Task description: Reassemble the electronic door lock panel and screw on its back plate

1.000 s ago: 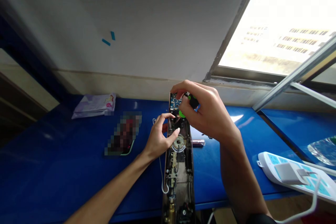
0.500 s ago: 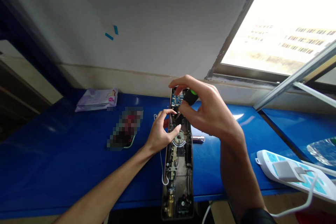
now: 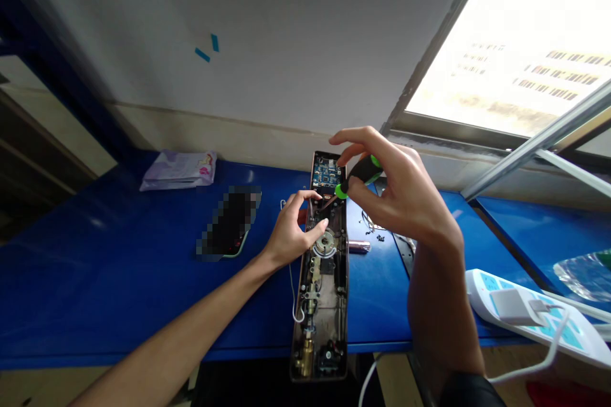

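A long open lock body (image 3: 321,305) lies lengthwise on the blue table (image 3: 119,280), its metal parts and a blue circuit board (image 3: 327,173) showing. My right hand (image 3: 405,197) is closed on a screwdriver with a black and green handle (image 3: 359,175); its tip points down-left into the lock near the board. My left hand (image 3: 292,232) rests on the lock's left edge, thumb and forefinger pinched round a small part I cannot make out, just above a round silver piece (image 3: 325,244).
A blurred dark object (image 3: 229,222) and a pale packet (image 3: 179,170) lie left on the table. A small metal cylinder (image 3: 359,246) and loose screws (image 3: 380,238) sit right of the lock. A white power strip (image 3: 534,318) with a plugged charger lies at right. A window stands behind.
My right hand has shifted right and up, tilting the screwdriver so its handle shows clear of the fingers. The left hand stays on the lock. The view has moved slightly.
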`<state>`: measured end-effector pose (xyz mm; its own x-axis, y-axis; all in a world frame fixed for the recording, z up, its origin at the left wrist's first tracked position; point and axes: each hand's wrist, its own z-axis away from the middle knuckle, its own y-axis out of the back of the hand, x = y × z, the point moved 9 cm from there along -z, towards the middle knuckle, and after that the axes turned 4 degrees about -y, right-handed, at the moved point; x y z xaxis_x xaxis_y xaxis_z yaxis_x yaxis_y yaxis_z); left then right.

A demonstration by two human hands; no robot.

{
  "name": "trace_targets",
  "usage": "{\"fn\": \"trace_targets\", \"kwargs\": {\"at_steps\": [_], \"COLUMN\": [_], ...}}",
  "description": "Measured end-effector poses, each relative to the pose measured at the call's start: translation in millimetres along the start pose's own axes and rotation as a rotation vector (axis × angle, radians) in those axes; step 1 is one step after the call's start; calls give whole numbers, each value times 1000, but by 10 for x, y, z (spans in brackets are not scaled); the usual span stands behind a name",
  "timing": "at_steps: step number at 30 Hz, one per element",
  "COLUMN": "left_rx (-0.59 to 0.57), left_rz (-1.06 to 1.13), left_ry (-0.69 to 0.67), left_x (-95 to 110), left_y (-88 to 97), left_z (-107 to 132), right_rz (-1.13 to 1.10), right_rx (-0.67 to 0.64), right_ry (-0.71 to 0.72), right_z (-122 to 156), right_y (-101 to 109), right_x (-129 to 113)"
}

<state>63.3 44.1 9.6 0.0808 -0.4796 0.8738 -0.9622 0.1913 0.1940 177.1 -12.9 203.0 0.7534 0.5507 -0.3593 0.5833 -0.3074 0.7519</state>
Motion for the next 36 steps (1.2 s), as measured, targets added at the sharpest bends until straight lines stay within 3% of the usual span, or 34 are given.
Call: {"fn": "trace_targets", "kwargs": {"at_steps": [5, 12, 18, 24, 31, 36], "left_rx": [-10, -10, -30, -26, -19, -27], "left_rz": [-20, -63, -54, -87, -114, -111], "left_ry": [3, -5, 0, -25, -40, -47], "left_x": [-14, -7, -1, 27, 37, 8], "left_y": [-2, 8, -11, 1, 11, 8], "left_z": [3, -7, -3, -21, -23, -14], "right_rz": [26, -37, 7, -56, 5, -98], "right_rx": [151, 4, 160, -29, 129, 11], "right_ry": [-59, 53, -26, 103, 80, 133], "right_z": [-15, -7, -15, 5, -2, 6], "right_y": [18, -56, 19, -99, -47, -104], "right_x": [69, -28, 58, -56, -10, -72]}}
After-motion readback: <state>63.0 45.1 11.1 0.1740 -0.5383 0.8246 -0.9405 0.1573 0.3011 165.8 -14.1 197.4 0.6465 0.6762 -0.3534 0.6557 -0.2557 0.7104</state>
